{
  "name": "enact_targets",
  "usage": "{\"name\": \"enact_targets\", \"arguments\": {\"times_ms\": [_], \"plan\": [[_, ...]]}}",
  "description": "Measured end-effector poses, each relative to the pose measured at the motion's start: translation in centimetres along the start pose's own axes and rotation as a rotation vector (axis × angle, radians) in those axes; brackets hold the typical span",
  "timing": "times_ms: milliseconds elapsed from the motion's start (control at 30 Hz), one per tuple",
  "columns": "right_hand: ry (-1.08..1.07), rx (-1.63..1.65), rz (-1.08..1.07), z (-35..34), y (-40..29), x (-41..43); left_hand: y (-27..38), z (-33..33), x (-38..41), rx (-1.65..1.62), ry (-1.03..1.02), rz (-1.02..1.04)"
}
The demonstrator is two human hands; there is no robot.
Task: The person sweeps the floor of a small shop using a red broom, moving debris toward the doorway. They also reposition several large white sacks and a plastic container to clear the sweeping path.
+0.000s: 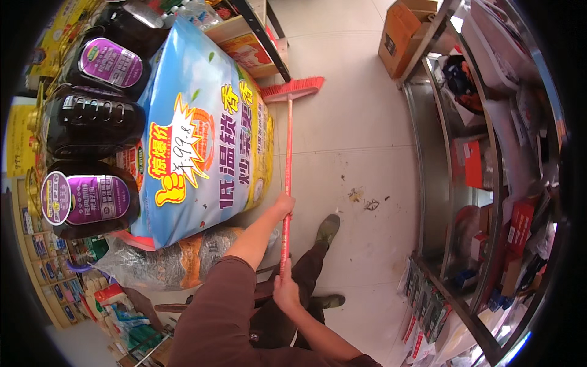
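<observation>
My left hand (283, 206) grips the upper-middle part of a red broom handle (288, 151). Closer to my body, my right hand (287, 291) is closed around the same handle near its end. The pole runs away from me to a broom head with red bristles (298, 89), which rests on the tiled floor (353, 119) beside a shelf post. Between my feet and the metal shelving, a small pile of debris (362, 197) lies on the tiles, with dark specks scattered around it.
On the left stands a blue display box (197, 128) topped with dark oil bottles (101, 197); a plastic-wrapped bundle (169, 261) sits below. Metal shelving (429, 174) lines the right side. A cardboard box (399, 36) stands at its far end. My shoes (329, 227) are on the floor.
</observation>
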State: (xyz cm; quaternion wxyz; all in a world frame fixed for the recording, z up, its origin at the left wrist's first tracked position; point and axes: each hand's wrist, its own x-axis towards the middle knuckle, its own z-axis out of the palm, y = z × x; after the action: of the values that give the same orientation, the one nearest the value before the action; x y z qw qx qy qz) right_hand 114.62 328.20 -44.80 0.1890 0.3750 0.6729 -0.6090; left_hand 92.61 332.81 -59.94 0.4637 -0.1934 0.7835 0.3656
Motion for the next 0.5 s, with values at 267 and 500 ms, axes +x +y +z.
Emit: {"name": "enact_targets", "arguments": {"times_ms": [267,500], "plan": [[-0.022,-0.197,0.105,-11.0,8.4,-9.4,-8.7,12.2,-7.0,-0.132,-0.062,-0.054],[0.032,-0.259,0.292,-15.9,12.9,-27.2,-19.1,20.3,-22.9,-0.209,-0.101,-0.331]]}}
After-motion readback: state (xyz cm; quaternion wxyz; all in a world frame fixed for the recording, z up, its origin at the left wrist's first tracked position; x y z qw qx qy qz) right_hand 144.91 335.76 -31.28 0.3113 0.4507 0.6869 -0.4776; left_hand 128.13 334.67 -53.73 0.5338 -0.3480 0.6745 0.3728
